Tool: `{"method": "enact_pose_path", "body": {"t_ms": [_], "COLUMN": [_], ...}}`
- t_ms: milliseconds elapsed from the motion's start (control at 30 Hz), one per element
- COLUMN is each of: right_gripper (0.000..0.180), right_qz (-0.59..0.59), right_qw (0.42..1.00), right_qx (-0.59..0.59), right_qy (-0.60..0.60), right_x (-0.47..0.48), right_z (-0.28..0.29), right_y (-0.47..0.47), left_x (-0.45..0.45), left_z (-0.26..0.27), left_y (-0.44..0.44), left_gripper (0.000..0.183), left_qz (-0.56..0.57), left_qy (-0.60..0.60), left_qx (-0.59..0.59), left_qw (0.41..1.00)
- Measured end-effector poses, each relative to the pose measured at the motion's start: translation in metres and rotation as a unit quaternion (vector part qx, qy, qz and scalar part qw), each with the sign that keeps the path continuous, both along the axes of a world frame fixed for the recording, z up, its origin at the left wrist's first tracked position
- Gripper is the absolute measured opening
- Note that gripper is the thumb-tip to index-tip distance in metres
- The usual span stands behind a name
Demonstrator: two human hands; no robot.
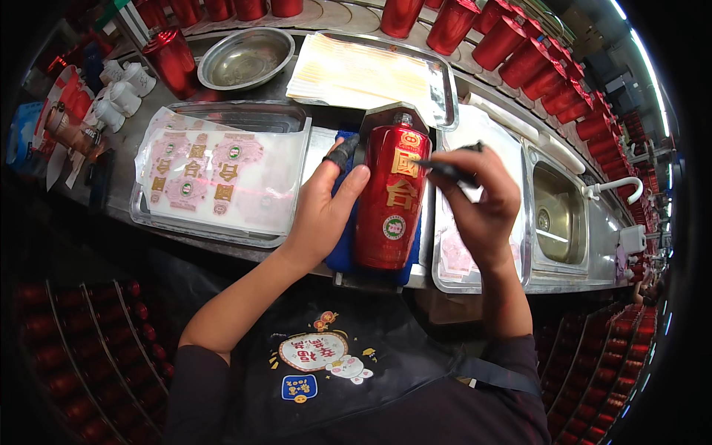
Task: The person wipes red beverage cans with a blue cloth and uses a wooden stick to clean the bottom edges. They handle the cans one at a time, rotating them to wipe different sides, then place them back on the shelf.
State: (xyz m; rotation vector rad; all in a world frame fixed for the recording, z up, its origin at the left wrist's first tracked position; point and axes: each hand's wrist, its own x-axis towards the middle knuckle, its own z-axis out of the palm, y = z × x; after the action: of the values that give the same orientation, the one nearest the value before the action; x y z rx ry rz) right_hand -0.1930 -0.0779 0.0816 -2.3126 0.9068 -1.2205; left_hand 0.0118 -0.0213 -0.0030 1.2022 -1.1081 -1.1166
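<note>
A glossy red bottle (389,239) lies on a blue cloth pad (339,250) in a cradle, its bare threaded neck pointing away from me. Gold characters and a round green-and-white emblem are on its upper face. My right hand (484,200) grips a slim dark pointed tool (453,171), its tip at the right side of the upper large gold character. At the bottle's left side is my left hand (320,211), thumb and forefinger apart, the thumb at or touching the bottle's edge. A black cover wraps the forefinger; the other fingers are hidden.
Transfer sheets lie in a left tray (208,228); a right tray (525,245) holds more paper. Behind stand a metal bowl (245,58), a stacked-paper tray (450,83) and red bottles (500,41) on a conveyor. A sink (562,211) with a white tap (617,186) sits at right.
</note>
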Motion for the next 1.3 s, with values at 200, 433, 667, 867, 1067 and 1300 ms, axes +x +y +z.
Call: {"method": "enact_pose_path", "body": {"t_ms": [200,433,667,867,1067,1300], "right_gripper": [0.021,0.022,0.03,0.03,0.023,0.036], "right_qz": [-0.071,-0.048,0.108,-0.025,0.139,0.038], "right_qw": [0.985,0.993,0.984,0.988,0.969,0.992], "right_qx": [0.088,0.007,-0.127,-0.142,-0.18,-0.113], "right_qy": [-0.132,-0.107,0.063,0.047,0.094,0.041], "right_x": [-0.009,0.009,0.004,0.017,0.022,-0.004], "right_z": [-0.018,-0.029,-0.03,-0.018,-0.04,-0.043], "right_y": [-0.003,-0.011,0.062,0.03,0.08,0.085], "left_x": [-0.03,-0.026,-0.006,-0.004,-0.005,-0.014], "left_z": [0.013,0.015,0.018,0.017,0.011,0.001], "left_y": [-0.049,-0.05,0.004,0.023,0.044,0.051], "left_gripper": [0.059,0.055,0.044,0.043,0.047,0.061], "left_qz": [0.039,0.022,0.028,-0.009,0.005,-0.055], "left_qy": [-0.011,0.032,0.148,0.141,0.111,0.104], "left_qx": [-0.011,0.025,0.049,0.029,0.019,-0.019], "left_qw": [0.999,0.999,0.987,0.99,0.994,0.993]}}
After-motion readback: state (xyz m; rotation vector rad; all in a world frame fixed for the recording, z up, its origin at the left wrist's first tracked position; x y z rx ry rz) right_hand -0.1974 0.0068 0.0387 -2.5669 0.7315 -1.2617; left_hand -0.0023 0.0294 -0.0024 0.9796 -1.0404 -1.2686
